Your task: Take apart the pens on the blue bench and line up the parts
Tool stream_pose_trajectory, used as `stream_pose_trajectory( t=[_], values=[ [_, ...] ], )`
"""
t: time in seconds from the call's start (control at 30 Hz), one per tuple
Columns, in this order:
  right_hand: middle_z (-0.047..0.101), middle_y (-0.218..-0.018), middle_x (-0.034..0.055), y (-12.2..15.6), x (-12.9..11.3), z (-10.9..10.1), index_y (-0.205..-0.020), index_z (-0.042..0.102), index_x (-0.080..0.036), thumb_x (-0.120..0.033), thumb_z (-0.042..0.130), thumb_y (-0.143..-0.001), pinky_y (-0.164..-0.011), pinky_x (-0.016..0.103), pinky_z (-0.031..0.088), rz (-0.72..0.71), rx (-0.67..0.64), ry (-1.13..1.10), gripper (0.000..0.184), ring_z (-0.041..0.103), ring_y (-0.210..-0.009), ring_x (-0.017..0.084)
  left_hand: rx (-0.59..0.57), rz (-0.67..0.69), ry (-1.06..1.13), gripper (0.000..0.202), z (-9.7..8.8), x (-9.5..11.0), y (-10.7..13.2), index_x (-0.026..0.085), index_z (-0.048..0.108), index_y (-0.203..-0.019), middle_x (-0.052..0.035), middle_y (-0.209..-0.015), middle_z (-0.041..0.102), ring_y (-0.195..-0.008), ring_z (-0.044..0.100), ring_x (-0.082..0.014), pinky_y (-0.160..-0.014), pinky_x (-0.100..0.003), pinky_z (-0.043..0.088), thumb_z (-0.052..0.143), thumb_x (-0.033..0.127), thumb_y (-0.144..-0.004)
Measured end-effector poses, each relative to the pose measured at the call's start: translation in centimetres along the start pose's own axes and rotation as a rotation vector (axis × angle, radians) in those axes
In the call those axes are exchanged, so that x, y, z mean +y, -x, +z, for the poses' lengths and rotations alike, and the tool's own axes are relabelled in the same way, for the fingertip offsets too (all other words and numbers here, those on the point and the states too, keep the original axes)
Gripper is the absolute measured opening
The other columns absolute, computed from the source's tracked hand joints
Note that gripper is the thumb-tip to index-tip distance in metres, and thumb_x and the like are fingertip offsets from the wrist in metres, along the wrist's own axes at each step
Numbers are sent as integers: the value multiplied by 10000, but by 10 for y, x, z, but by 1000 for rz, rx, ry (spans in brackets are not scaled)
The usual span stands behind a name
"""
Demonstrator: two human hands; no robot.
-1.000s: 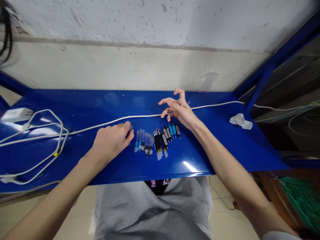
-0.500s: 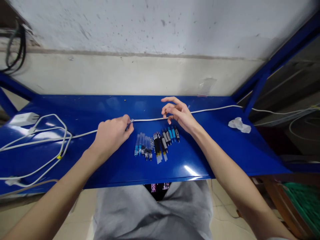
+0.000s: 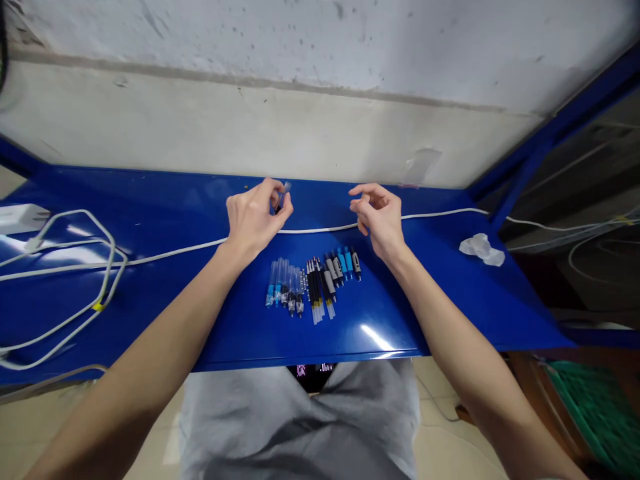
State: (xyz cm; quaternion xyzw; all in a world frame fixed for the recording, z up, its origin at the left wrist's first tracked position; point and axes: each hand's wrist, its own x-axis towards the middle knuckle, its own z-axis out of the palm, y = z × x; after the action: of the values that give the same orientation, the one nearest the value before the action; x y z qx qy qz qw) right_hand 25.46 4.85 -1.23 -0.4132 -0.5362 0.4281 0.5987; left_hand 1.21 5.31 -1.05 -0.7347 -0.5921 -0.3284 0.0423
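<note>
One left hand (image 3: 257, 219), one right hand (image 3: 379, 221), one white adapter (image 3: 20, 219), one crumpled plastic bag (image 3: 481, 250), and one row of connector parts (image 3: 313, 287).

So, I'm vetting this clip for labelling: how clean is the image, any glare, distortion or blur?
In the head view, a white glare streak lies on the blue metal shelf near its front edge; the wide lens bows the shelf toward the corners; the row of small tubes looks fairly sharp, but the small clear part pinched by the left hand is too small to read.

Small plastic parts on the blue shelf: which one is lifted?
The clear-and-dark piece pinched in the left hand's fingers; the others lie grouped on the shelf.
</note>
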Motion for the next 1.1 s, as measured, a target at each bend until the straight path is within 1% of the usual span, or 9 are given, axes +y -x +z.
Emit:
stream_pose_trajectory(
  t=[0.1, 0.17, 0.33, 0.43, 0.53, 0.67, 0.8, 1.0, 1.1],
  values=[
    [578, -603, -36, 0, 1, 1, -804, 764, -206, -175, 665, -741, -317, 209, 218, 15, -9, 16, 121, 252, -381, 31, -48, 25, -7, 401, -3, -8, 3, 184, 632, -1167, -8, -913, 720, -817, 657, -125, -811, -298, 488, 365, 457, -1042],
    [610, -598, -28, 1, 1, 2, -774, 771, -203, -165, 667, -729, -316, 207, 218, 23, -14, 25, 120, 283, -375, 34, -53, 30, -4, 427, -5, -9, 2, 178, 623, -1177, -9, -930, 715, -827, 650, -119, -812, -300, 482, 333, 466, -1053],
    [589, -563, -33, 3, -1, 5, -788, 780, -215, -146, 687, -707, -322, 197, 240, 28, -18, 28, 141, 387, -401, 64, -23, 22, -1, 384, -6, -4, 1, 183, 637, -1129, -19, -885, 715, -810, 671, -140, -777, -317, 483, 369, 441, -1034],
    [643, -603, -15, 3, 0, 6, -752, 775, -210, -132, 663, -702, -320, 199, 249, 32, -8, 44, 145, 374, -390, 55, -77, -10, -6, 412, -10, 0, 2, 188, 626, -1184, -7, -941, 723, -884, 673, -133, -823, -314, 480, 344, 452, -1039],
    [681, -631, -1, 2, 2, 6, -711, 767, -203, -113, 640, -691, -317, 196, 251, 27, 7, 50, 157, 372, -379, 48, -129, -54, -22, 438, -13, 3, 2, 184, 602, -1246, 7, -945, 720, -957, 662, -127, -859, -311, 473, 326, 454, -1040],
    [664, -609, -2, 2, 3, 4, -715, 757, -198, -111, 638, -681, -317, 190, 244, 40, 8, 46, 151, 429, -387, 63, -126, -55, -22, 423, -13, 3, 3, 192, 602, -1231, 12, -961, 718, -951, 659, -121, -863, -308, 474, 325, 449, -1038],
    [617, -563, -21, 3, -2, 2, -768, 756, -196, -105, 724, -619, -318, 185, 245, 92, -56, 9, 177, 494, -418, 88, -113, -48, -18, 402, -11, 2, 3, 196, 609, -1198, 9, -969, 719, -937, 660, -119, -858, -305, 475, 338, 446, -1037],
    [539, -485, -52, 2, -5, 0, -732, 747, -193, -145, 766, -604, -313, 188, 228, 123, -91, -59, 138, 416, -362, 67, -91, -25, -2, 429, -8, 1, 4, 170, 609, -1201, -1, -955, 718, -942, 663, -123, -858, -300, 472, 330, 451, -1037],
    [581, -516, -49, 1, -3, -2, -734, 743, -189, -152, 783, -609, -311, 193, 224, 135, -117, -65, 136, 329, -339, 35, -81, -24, 0, 421, -8, 1, 4, 172, 614, -1195, 1, -958, 722, -933, 665, -123, -857, -302, 475, 341, 447, -1030]
  ],
)
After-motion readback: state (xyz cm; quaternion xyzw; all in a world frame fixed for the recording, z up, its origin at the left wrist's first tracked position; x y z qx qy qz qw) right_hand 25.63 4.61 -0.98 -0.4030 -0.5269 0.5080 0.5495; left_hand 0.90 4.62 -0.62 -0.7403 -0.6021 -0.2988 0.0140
